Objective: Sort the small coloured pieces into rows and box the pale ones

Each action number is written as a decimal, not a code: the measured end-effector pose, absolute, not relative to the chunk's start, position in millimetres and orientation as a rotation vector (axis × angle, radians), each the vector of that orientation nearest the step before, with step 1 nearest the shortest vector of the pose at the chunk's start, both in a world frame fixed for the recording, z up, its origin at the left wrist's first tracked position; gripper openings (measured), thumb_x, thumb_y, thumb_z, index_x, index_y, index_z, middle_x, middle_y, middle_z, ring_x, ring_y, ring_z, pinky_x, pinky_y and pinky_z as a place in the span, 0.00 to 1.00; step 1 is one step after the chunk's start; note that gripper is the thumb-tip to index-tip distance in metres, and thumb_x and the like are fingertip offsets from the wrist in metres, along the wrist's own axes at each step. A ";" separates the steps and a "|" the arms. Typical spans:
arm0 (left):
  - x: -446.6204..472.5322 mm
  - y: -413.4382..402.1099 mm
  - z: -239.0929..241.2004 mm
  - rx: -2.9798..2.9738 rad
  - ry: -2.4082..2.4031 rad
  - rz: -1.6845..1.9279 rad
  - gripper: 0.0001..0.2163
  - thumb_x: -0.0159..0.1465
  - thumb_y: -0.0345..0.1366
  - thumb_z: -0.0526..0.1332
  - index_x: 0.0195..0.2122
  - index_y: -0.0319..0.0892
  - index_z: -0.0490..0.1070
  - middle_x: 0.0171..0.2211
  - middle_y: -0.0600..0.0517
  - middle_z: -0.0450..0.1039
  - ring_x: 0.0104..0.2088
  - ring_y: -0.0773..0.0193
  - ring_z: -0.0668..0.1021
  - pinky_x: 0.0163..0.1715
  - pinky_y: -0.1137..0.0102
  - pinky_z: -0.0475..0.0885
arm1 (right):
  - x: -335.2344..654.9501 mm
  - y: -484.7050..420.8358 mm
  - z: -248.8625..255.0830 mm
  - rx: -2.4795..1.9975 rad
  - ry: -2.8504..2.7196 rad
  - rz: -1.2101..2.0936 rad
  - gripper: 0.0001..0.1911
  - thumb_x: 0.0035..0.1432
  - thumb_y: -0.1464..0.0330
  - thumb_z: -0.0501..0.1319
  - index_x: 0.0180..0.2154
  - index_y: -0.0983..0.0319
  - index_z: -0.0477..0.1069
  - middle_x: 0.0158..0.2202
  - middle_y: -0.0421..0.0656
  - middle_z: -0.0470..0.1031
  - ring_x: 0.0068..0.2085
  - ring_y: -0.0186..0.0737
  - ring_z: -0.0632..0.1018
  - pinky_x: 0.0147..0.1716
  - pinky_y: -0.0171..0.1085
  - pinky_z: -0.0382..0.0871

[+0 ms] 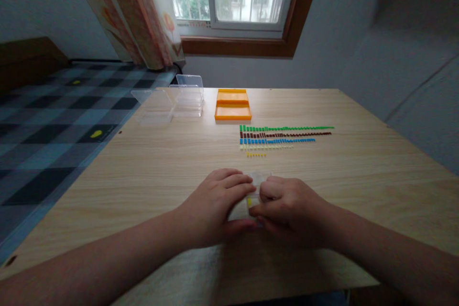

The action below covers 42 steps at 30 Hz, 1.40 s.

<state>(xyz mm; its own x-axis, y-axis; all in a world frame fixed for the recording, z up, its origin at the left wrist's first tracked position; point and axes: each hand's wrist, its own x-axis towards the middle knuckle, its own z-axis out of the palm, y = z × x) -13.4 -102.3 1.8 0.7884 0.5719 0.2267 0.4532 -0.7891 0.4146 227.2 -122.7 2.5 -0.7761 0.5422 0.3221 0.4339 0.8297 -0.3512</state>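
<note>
Near the front of the table a small clear plastic box [261,177] lies between my hands, mostly covered by them. Inside it shows a bit of yellow [250,202]. My left hand [224,198] is closed around the box's left side, fingers over the top and thumb along the near edge. From the right, my right hand [292,201] has curled fingers at the box, one fingertip beside the yellow bit. Whatever its fingers pinch is hidden. Just beyond the hands lies a short row of tiny yellow pieces [256,155].
Behind the yellow row run rows of small cream pieces [263,147], blue pieces [276,141], brown pieces [283,135] and green pieces [283,128]. An orange two-part tray [233,117] and open clear plastic cases [188,100] stand farther back. A checked bed [53,119] adjoins the left table edge.
</note>
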 end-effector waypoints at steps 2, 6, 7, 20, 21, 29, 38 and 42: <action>-13.2 -102.4 2.8 2.641 0.781 0.484 0.24 0.64 0.50 0.69 0.57 0.43 0.74 0.57 0.44 0.76 0.58 0.48 0.75 0.60 0.52 0.67 | 226.7 -122.6 2.3 -0.727 -2.595 0.357 0.12 0.65 0.69 0.55 0.31 0.62 0.75 0.30 0.41 0.67 0.32 0.34 0.64 0.31 0.37 0.48; -13.9 -102.8 3.1 2.637 0.785 0.478 0.25 0.64 0.51 0.69 0.57 0.42 0.74 0.57 0.44 0.76 0.58 0.47 0.75 0.60 0.51 0.67 | 225.9 -122.6 3.3 -0.720 -2.593 0.376 0.12 0.65 0.70 0.55 0.31 0.62 0.75 0.30 0.41 0.67 0.32 0.34 0.64 0.31 0.37 0.49; -14.2 -102.9 2.8 2.633 0.788 0.477 0.25 0.64 0.51 0.69 0.57 0.42 0.74 0.57 0.44 0.76 0.58 0.47 0.75 0.60 0.51 0.67 | 226.1 -122.5 3.5 -0.714 -2.588 0.374 0.12 0.65 0.70 0.55 0.31 0.62 0.75 0.30 0.41 0.67 0.32 0.34 0.64 0.31 0.37 0.49; -13.1 -103.6 3.3 2.645 0.778 0.487 0.22 0.64 0.50 0.68 0.54 0.42 0.75 0.56 0.43 0.76 0.57 0.46 0.75 0.59 0.50 0.68 | 230.5 -119.5 -6.0 -0.801 -2.493 0.386 0.09 0.61 0.73 0.57 0.33 0.64 0.76 0.29 0.41 0.65 0.31 0.33 0.65 0.30 0.34 0.54; -13.0 -103.5 3.6 2.648 0.776 0.489 0.22 0.64 0.51 0.68 0.54 0.42 0.75 0.56 0.43 0.76 0.57 0.46 0.75 0.59 0.50 0.68 | 230.3 -119.2 -6.4 -0.804 -2.495 0.384 0.09 0.61 0.73 0.57 0.33 0.64 0.76 0.29 0.41 0.65 0.30 0.33 0.65 0.30 0.34 0.54; -13.1 -102.6 4.9 2.647 0.776 0.478 0.22 0.63 0.50 0.69 0.53 0.42 0.75 0.56 0.43 0.76 0.57 0.46 0.75 0.59 0.50 0.68 | 229.7 -118.1 -7.2 -0.801 -2.520 0.363 0.10 0.61 0.72 0.56 0.32 0.64 0.75 0.29 0.41 0.66 0.30 0.33 0.64 0.30 0.35 0.52; -11.5 -103.1 5.2 2.648 0.788 0.463 0.22 0.63 0.50 0.69 0.54 0.43 0.75 0.56 0.44 0.76 0.57 0.46 0.75 0.59 0.50 0.68 | 230.2 -119.1 -5.4 -0.760 -2.494 0.353 0.10 0.62 0.73 0.55 0.34 0.64 0.76 0.29 0.41 0.67 0.31 0.33 0.65 0.30 0.34 0.53; -11.5 -103.0 5.5 2.639 0.783 0.472 0.22 0.64 0.50 0.69 0.54 0.43 0.75 0.56 0.44 0.77 0.57 0.46 0.76 0.60 0.50 0.68 | 230.3 -118.8 -5.0 -0.743 -2.497 0.334 0.10 0.62 0.73 0.55 0.35 0.63 0.76 0.29 0.41 0.67 0.30 0.33 0.65 0.29 0.34 0.53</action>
